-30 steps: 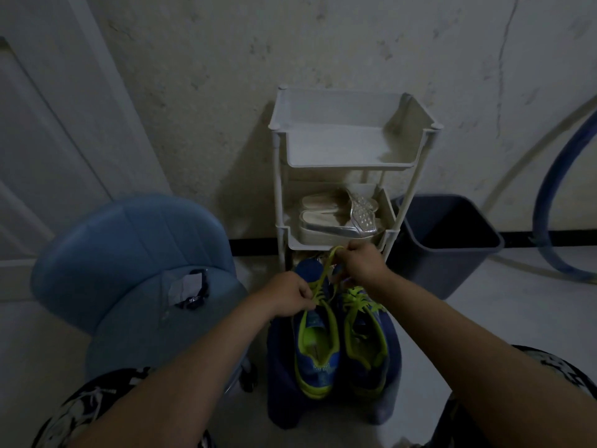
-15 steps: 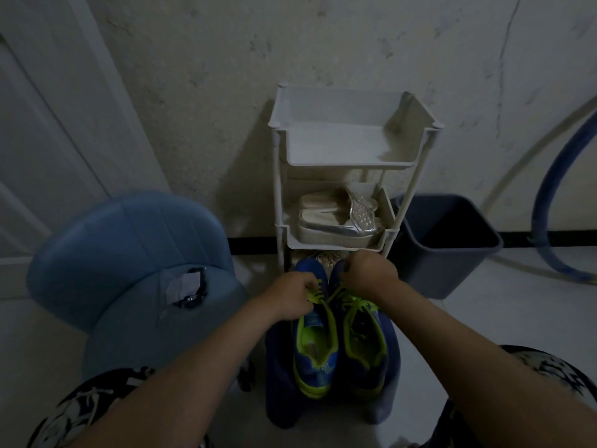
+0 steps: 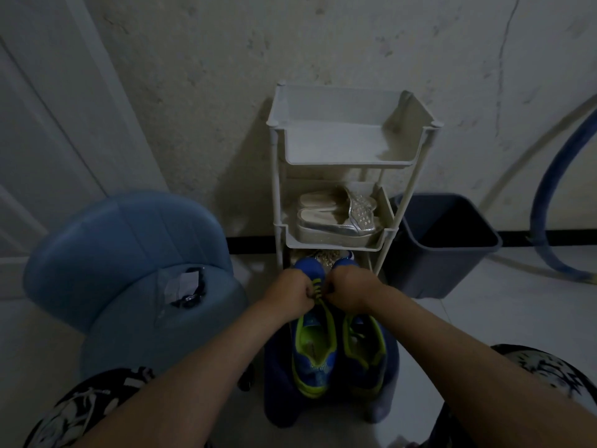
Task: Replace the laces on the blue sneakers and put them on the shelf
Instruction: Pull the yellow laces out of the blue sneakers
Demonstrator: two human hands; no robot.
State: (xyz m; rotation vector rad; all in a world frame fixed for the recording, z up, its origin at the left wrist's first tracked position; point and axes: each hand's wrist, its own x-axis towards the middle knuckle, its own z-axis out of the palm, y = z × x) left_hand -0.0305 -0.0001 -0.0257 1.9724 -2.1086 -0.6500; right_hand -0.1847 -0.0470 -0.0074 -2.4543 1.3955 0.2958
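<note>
Forearms enter from the lower corners of the frame and meet at centre. The left hand (image 3: 292, 294) and right hand (image 3: 350, 287), both with fingers curled, pinch the yellow-green lace (image 3: 318, 287) between them over the eyelets of the left-of-frame blue sneaker (image 3: 315, 360). The knuckles hide the exact fingertip contact. The second blue sneaker (image 3: 365, 360) lies just beside it on the right. Both shoes have heels toward the camera and toes toward the rack, and both rest on a dark blue stool (image 3: 277, 383) at lower centre.

The step in hand is judged to be drawing the lace snug across the eyelets. It is best done with an equal pull on both ends, so that the lace lies flat and the free lengths match. Downward pressure should keep the shoe from sliding off the stool. Whether the second sneaker is fully laced is too dim to tell, and neither shoe is yet on the shelf.

A blue chair (image 3: 129, 253) occupies the left of the frame, with a small dark object on its seat. Beyond the toes at centre stands the white tiered shelf rack (image 3: 277, 176), with silver sandals (image 3: 336, 218) on its middle tier. Its top tier is the likely destination. A dark bin (image 3: 445, 244) stands just right of the rack, and a blue hoop (image 3: 542, 205) curves along the right edge against the wall.
</note>
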